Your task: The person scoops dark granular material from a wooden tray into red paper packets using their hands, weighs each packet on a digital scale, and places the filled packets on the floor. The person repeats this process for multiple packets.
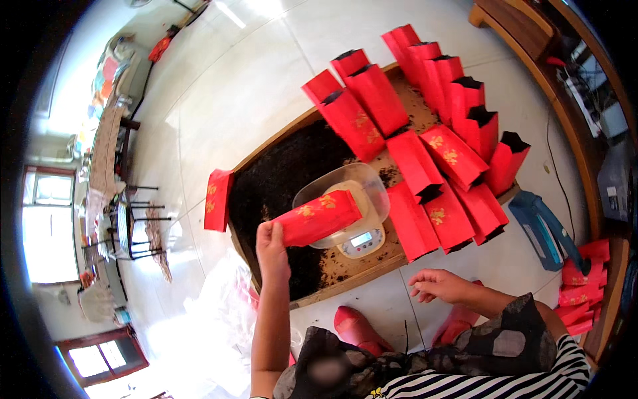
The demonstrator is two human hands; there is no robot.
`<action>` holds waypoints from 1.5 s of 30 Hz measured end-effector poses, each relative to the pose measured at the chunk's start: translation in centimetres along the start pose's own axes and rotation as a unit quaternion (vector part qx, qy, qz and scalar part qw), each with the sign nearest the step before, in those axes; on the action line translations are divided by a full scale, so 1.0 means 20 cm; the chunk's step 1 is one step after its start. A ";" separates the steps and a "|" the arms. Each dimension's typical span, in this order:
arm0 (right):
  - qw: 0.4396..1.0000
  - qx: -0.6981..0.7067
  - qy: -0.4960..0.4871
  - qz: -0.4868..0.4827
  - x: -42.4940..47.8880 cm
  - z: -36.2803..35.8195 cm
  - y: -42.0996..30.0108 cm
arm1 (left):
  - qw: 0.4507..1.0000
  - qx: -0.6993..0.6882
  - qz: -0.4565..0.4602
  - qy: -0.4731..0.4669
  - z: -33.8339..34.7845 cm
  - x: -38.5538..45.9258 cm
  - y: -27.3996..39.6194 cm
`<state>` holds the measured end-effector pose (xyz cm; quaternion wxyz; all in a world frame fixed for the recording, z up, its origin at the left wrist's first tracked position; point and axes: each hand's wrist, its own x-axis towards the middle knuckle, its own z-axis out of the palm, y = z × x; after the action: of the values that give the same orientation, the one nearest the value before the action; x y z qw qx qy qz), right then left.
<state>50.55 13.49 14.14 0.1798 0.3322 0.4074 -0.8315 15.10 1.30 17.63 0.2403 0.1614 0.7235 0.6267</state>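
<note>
My left hand (272, 252) grips one end of a red paper bag (319, 217) with gold print. The bag lies across a clear plastic weighing bowl (374, 192) on a kitchen scale (368, 243) with a lit display. Whether the bag rests on the bowl or is held just over it, I cannot tell. My right hand (441, 287) is in the air near the front edge of a wooden tray (349, 284), fingers slightly curled and nothing in them. Dark loose material (284, 159), perhaps tea leaves, covers the tray's left part.
Several filled red bags (423, 214) lie or stand on the tray's right part. Another red bag (218, 200) stands at its left end. A blue sealer-like device (541, 232) is on the floor at right, near stacked red bags (583, 284). A cable (558, 169) runs along the floor.
</note>
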 end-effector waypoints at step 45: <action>0.999 -0.022 0.044 0.012 0.00 0.06 -0.03 | 0.989 0.142 -0.046 -0.021 -0.29 0.03 -0.18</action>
<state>49.69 12.91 15.00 0.1788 0.3692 0.4292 -0.8047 11.67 -3.77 14.52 0.2584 0.1738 0.8064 0.5028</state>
